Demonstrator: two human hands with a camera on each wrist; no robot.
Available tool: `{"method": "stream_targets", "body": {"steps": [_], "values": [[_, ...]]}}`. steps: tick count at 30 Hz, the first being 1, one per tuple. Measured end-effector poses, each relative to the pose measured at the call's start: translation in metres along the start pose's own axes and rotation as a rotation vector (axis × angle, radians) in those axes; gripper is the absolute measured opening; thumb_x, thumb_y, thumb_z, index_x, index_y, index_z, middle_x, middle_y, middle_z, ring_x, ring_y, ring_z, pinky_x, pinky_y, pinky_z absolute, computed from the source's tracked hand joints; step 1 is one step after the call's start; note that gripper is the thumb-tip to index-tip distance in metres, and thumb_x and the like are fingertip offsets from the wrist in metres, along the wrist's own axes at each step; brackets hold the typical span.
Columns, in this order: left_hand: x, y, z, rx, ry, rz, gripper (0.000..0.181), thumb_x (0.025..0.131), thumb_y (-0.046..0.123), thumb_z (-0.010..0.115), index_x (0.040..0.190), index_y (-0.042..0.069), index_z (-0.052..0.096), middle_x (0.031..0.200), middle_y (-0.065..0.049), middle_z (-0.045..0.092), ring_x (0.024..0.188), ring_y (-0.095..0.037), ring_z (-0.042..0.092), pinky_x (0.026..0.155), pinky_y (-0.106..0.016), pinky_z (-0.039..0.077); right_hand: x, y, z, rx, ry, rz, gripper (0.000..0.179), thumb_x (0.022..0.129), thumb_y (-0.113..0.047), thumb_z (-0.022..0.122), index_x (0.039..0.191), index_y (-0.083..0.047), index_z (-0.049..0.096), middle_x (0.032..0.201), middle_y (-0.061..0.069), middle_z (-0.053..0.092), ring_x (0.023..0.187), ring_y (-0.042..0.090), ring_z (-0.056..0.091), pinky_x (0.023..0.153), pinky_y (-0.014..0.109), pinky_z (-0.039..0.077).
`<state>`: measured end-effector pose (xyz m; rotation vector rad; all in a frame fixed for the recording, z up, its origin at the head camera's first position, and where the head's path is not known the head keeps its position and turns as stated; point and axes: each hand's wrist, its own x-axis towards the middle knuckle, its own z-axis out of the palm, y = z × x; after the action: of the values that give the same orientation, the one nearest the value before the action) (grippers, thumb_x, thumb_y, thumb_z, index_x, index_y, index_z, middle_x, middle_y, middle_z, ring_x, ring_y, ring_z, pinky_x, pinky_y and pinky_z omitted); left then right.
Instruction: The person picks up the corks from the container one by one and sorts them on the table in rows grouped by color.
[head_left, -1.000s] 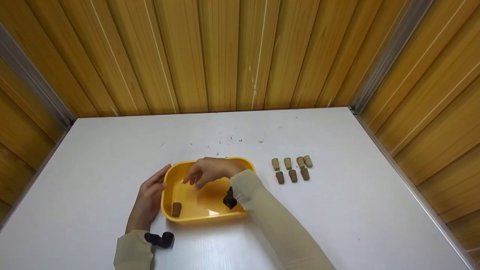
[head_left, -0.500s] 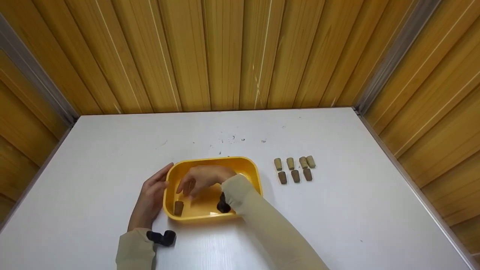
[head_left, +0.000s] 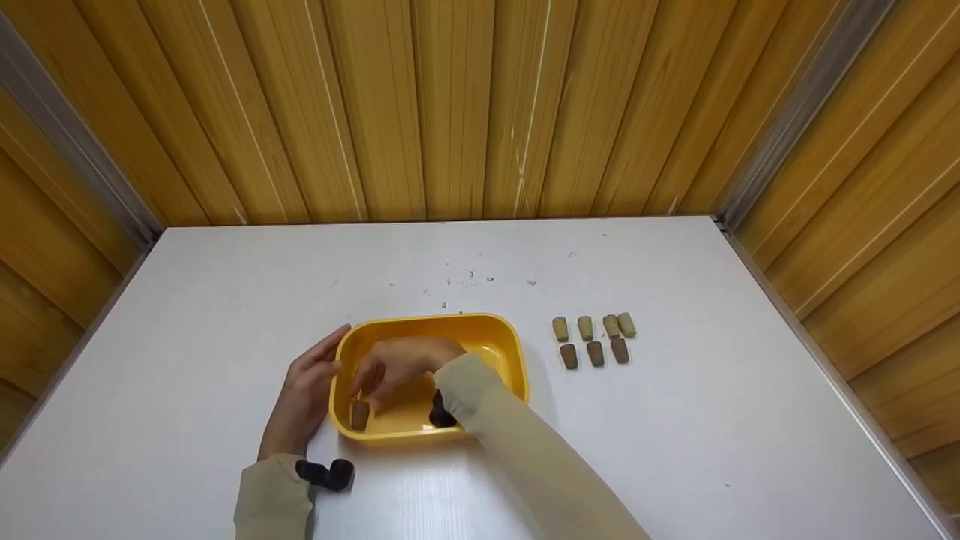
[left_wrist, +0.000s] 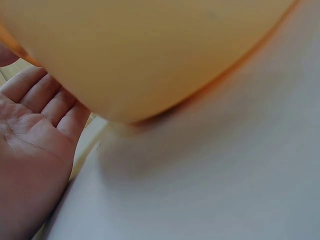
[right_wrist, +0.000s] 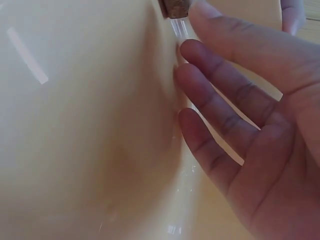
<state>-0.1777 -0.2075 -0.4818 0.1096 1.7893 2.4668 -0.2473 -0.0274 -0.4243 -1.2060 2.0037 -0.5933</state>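
In the head view, a dark brown tapered cork stopper point(head_left: 360, 414) lies in the near left corner of a yellow plastic tub point(head_left: 429, 435). My right hand point(head_left: 397, 364) reaches down inside the tub, thumb and index finger spread at the cork's far end. Seen from the right wrist, the cork point(right_wrist: 177, 7) shows beside the thumb tip, and the other fingers are loosely bent near the tub wall. My left hand point(head_left: 300, 394) rests along the tub's left side, its fingers fairly straight against the outer wall; the left wrist view shows its open palm point(left_wrist: 35, 135).
Right of the tub, several corks stand in two rows on the white table point(head_left: 697, 420): a back row of light ones point(head_left: 585, 328) and a front row of three dark ones point(head_left: 595, 353). Wood-patterned panels point(head_left: 450, 112) rise behind the table.
My right hand has lowered into the tub and moved toward the near left corner, its fingertips arriving at the cork. The left hand has stayed at the tub's side.
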Motion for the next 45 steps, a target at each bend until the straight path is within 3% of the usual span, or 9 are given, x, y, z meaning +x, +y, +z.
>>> {"method": "stream_targets", "body": {"steps": [12,18,23,38,45], "values": [[0.0,-0.001,-0.002,0.019,-0.036,0.002,0.057,0.091,-0.003,0.033,0.148,0.005,0.035,0.157,-0.009,0.031,0.135,-0.007,0.043,0.108,-0.022,0.039,0.006,-0.003,0.007,-0.026,-0.021,0.005,0.023,0.084,-0.017,0.073,0.107,-0.02,0.074,0.101,-0.013,0.071,0.096,0.003,0.059,0.089,0.015,0.047],[0.0,0.0,-0.001,0.009,-0.035,-0.004,0.058,0.091,-0.002,0.034,0.148,0.004,0.034,0.156,-0.008,0.032,0.136,-0.007,0.042,0.108,-0.021,0.039,0.002,0.0,0.007,0.033,0.007,0.037,0.018,0.084,-0.013,0.072,0.101,-0.017,0.072,0.1,-0.011,0.069,0.098,0.004,0.057,0.094,0.018,0.046],[0.001,0.0,0.0,0.019,-0.025,-0.009,0.057,0.091,-0.002,0.035,0.148,0.004,0.034,0.156,-0.007,0.032,0.136,-0.008,0.041,0.108,-0.021,0.039,-0.002,0.0,0.006,0.1,0.023,0.075,0.013,0.083,-0.013,0.073,0.096,-0.017,0.07,0.096,-0.01,0.069,0.096,0.006,0.058,0.09,0.018,0.047],[0.0,0.0,0.0,0.008,0.006,-0.007,0.057,0.09,-0.003,0.035,0.146,0.004,0.038,0.155,-0.009,0.034,0.131,-0.004,0.047,0.107,-0.021,0.041,-0.017,0.008,-0.008,0.256,-0.006,0.046,0.018,0.085,-0.001,0.068,0.102,-0.003,0.063,0.1,0.008,0.075,0.088,0.008,0.069,0.079,0.016,0.053],[0.001,-0.001,0.001,0.056,0.013,-0.027,0.057,0.091,-0.002,0.035,0.147,0.007,0.038,0.155,-0.005,0.035,0.139,-0.012,0.039,0.107,-0.02,0.04,-0.028,0.012,-0.013,0.188,0.074,0.062,0.018,0.084,-0.008,0.07,0.102,-0.008,0.067,0.101,0.005,0.074,0.089,0.008,0.067,0.086,0.017,0.052]]}}
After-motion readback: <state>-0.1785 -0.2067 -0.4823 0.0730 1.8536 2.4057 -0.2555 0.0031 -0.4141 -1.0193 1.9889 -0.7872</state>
